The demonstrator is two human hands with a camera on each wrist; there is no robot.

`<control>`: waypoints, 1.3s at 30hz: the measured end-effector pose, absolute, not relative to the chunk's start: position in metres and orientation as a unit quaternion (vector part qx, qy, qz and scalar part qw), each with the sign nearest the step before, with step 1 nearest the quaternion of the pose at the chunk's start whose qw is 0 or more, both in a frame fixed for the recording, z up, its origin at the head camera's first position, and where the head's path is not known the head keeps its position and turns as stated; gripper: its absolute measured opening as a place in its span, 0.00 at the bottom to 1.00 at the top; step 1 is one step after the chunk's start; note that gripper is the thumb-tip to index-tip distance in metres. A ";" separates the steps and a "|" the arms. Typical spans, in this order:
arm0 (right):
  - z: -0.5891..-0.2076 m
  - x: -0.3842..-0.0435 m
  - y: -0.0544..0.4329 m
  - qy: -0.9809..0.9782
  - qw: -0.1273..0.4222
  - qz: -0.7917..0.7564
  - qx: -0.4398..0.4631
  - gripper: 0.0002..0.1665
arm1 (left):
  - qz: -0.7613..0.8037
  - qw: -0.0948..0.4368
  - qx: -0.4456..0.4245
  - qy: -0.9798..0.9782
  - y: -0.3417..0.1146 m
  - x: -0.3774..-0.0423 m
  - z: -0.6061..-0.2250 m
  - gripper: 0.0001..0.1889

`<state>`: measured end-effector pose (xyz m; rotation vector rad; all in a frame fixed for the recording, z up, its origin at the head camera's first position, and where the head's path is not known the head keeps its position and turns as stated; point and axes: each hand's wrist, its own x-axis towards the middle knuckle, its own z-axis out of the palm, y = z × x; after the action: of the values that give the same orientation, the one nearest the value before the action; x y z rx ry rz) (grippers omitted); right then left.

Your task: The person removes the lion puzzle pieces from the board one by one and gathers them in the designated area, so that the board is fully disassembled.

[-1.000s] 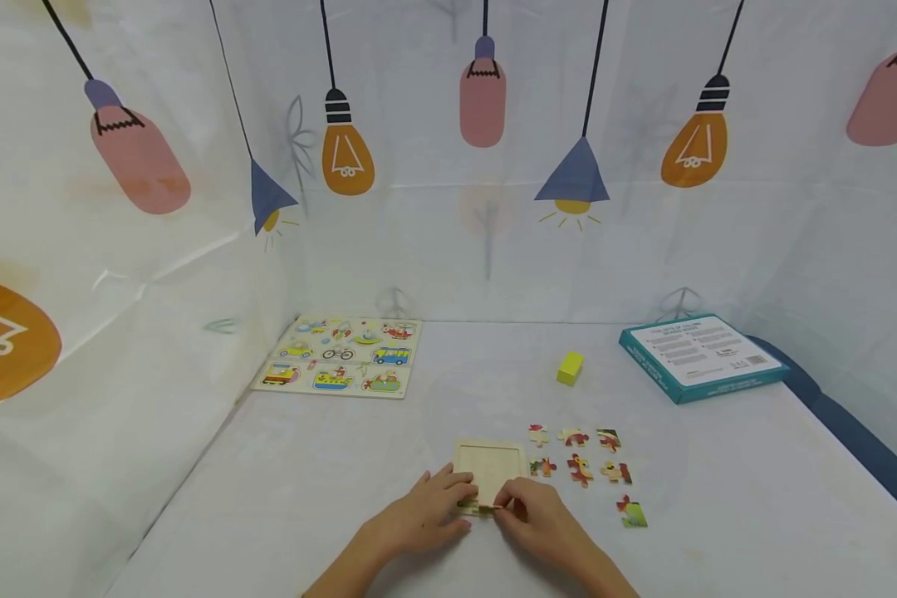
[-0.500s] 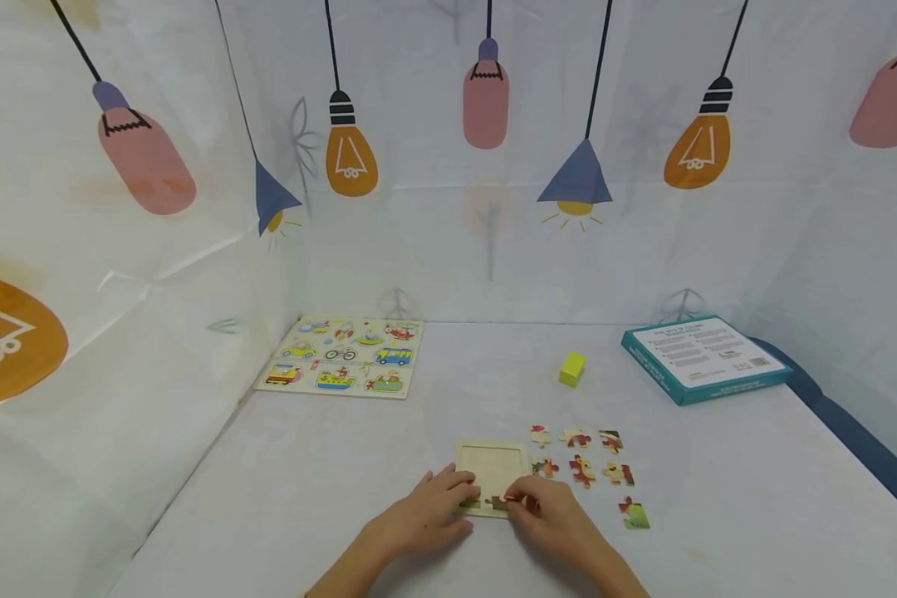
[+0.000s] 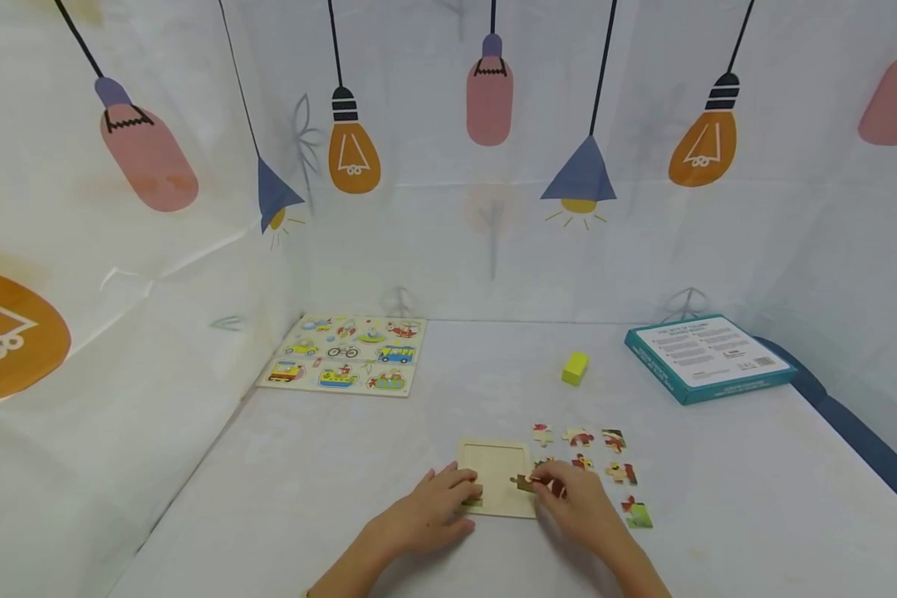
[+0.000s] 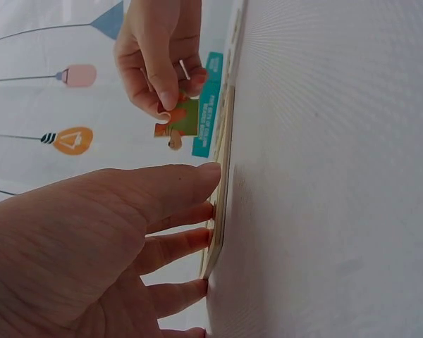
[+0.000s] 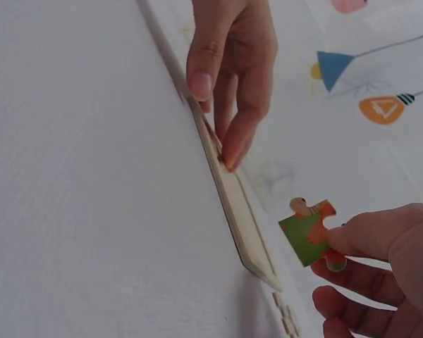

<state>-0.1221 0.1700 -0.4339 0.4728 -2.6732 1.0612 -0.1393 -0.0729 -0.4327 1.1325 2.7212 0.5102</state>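
My right hand (image 3: 577,498) pinches a jigsaw piece (image 5: 307,232) between thumb and fingers. The piece is green and orange, with a knob on its upper edge in the right wrist view, and is held up over the right side of a square wooden puzzle tray (image 3: 499,455). Across the tray's left edge rests my left hand (image 3: 437,508), its fingers fairly straight and touching the board. Its thumb lies at the near edge in the left wrist view. Part of a piece (image 3: 473,502) shows in the tray's lower left corner, mostly covered by the left fingers.
Several loose jigsaw pieces (image 3: 620,473) lie in rows right of the tray, some behind the right hand. Farther back are a yellow block (image 3: 575,369) and a teal box (image 3: 710,359). A vehicle puzzle board (image 3: 344,355) lies at the back left by the wall sheet.
My right hand has lifted the piece from the tray's lower edge and moved it right and slightly away. The left hand has stayed on the tray.
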 end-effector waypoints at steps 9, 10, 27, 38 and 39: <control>-0.431 -0.123 0.182 -0.923 0.085 0.365 0.090 0.07 | 0.172 0.085 0.380 0.905 -0.073 -0.140 -0.429 0.18; -0.430 -0.123 0.183 -0.925 0.078 0.364 0.077 0.07 | 0.173 0.086 0.381 0.904 -0.073 -0.140 -0.428 0.18; -0.418 -0.120 0.215 -0.939 0.013 0.342 0.003 0.07 | 0.170 0.090 0.376 0.907 -0.072 -0.139 -0.429 0.19; -0.420 -0.121 0.236 -0.944 -0.034 0.329 -0.017 0.10 | 0.174 0.098 0.372 0.907 -0.073 -0.139 -0.428 0.19; -0.420 -0.121 0.237 -0.944 -0.037 0.329 -0.019 0.09 | 0.175 0.100 0.370 0.907 -0.073 -0.139 -0.428 0.19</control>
<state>-0.1205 0.2366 -0.4200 -0.0595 -3.0352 1.0575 -0.1390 -0.0727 -0.4282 1.0948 2.6794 0.5174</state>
